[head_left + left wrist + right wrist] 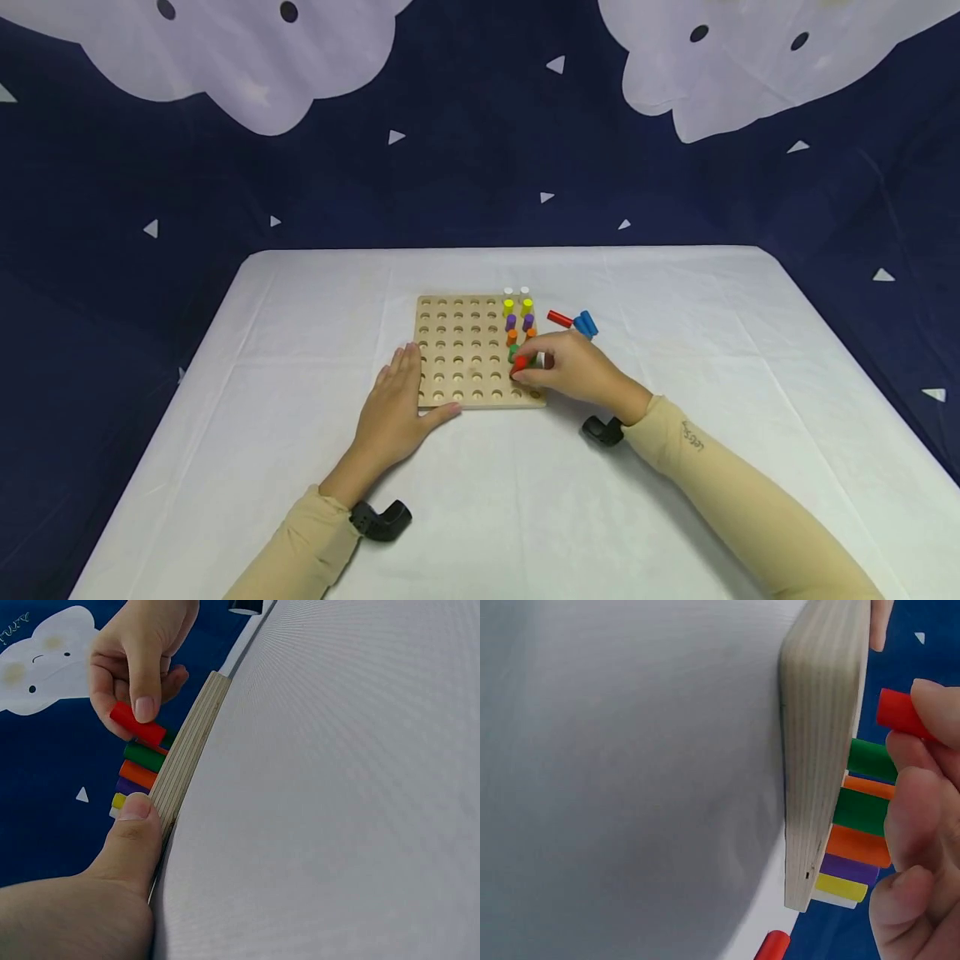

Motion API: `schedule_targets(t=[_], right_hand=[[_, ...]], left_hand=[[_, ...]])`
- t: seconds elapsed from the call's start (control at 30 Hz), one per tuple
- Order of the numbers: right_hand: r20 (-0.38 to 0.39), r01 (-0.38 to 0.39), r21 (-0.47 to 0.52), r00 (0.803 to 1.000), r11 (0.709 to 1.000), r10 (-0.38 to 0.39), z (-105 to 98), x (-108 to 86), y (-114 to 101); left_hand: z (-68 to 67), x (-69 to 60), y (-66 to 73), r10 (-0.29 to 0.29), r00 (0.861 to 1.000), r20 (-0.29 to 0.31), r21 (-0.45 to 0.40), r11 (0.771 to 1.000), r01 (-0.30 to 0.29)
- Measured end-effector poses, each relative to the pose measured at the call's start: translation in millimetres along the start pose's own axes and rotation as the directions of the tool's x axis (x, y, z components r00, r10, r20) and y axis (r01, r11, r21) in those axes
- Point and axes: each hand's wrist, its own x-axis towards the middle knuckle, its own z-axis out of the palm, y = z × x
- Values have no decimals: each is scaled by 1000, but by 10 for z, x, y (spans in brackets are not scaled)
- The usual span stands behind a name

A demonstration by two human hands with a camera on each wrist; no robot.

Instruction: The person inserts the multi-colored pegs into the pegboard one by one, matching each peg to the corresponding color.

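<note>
My right hand [573, 371] pinches a red peg [139, 724] between thumb and fingers, over the lower right part of a wooden pegboard [457, 346]. In the right wrist view the red peg's end is apart from the board. Pairs of pegs stand in the two right columns: white, yellow pegs [508, 307], purple pegs [511, 322], orange pegs [512, 337] and green pegs [861, 811]. My left hand [393, 417] rests against the board's left edge, fingers straight, its thumb at the front edge.
Right of the board lie a loose red peg [559, 318] and several blue pegs [588, 322]. A white cloth [300, 400] covers the table. Behind it hangs a dark blue curtain [465, 192] with clouds and triangles. Black wrist devices [382, 521] sit at both wrists.
</note>
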Motion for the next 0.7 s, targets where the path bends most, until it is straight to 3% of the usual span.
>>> schedule_targets(t=[0.27, 0.5, 0.7], right_hand=[[20, 38, -53, 999, 998, -37, 38, 13, 7], [48, 57, -184, 998, 981, -49, 50, 31, -48], [44, 56, -185, 998, 981, -49, 59, 11, -58]], left_hand=[[-11, 7, 12, 3, 1000, 1, 2, 1000, -3], [-12, 2, 16, 10, 1000, -12, 1, 1000, -10], [-5, 2, 12, 5, 1000, -2, 2, 1000, -5]])
